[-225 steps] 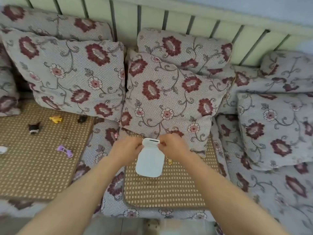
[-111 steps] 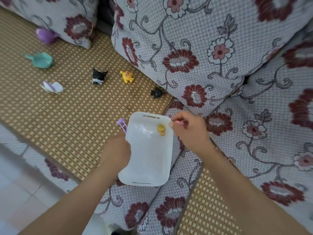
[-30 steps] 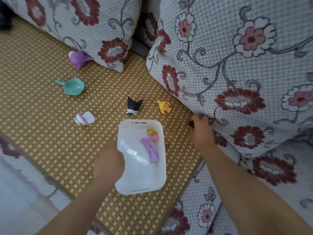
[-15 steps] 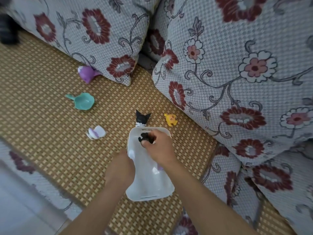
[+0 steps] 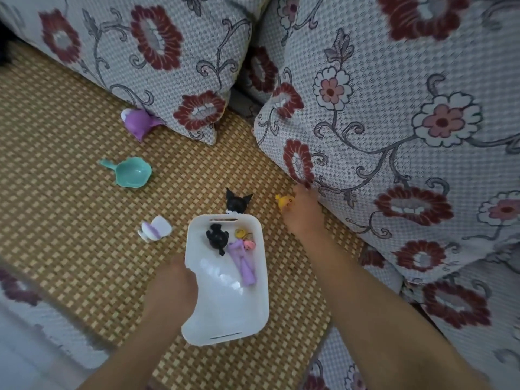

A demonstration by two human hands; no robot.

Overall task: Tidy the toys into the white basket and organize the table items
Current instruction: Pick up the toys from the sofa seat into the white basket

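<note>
White basket (image 5: 225,311) lies on the woven mat (image 5: 70,198) of the sofa seat and serves as reference point. Left hand (image 5: 171,291) grips its left rim, fingers curled over the edge. Inside the basket, at the far end: one black figure (image 5: 216,237), one purple toy (image 5: 242,263) lying lengthwise, a small yellow ring piece (image 5: 240,232) and a small pink piece (image 5: 249,244) just beside it.

Right hand (image 5: 304,215) is beyond the basket's far right corner, fingers reaching down at the yellow toy (image 5: 284,201) and touching it; whether they have closed on it cannot be told. That toy sits at the foot of the floral cushion (image 5: 394,122).

Outside the basket: a black eared figure (image 5: 237,202) stands just behind the far rim, touching or nearly so. A white-and-lilac piece (image 5: 155,229) lies to the basket's left. A teal scoop (image 5: 130,172) lies farther left and away. A purple toy cup (image 5: 138,123) rests against the left cushion (image 5: 140,43), farthest from the basket.
</note>
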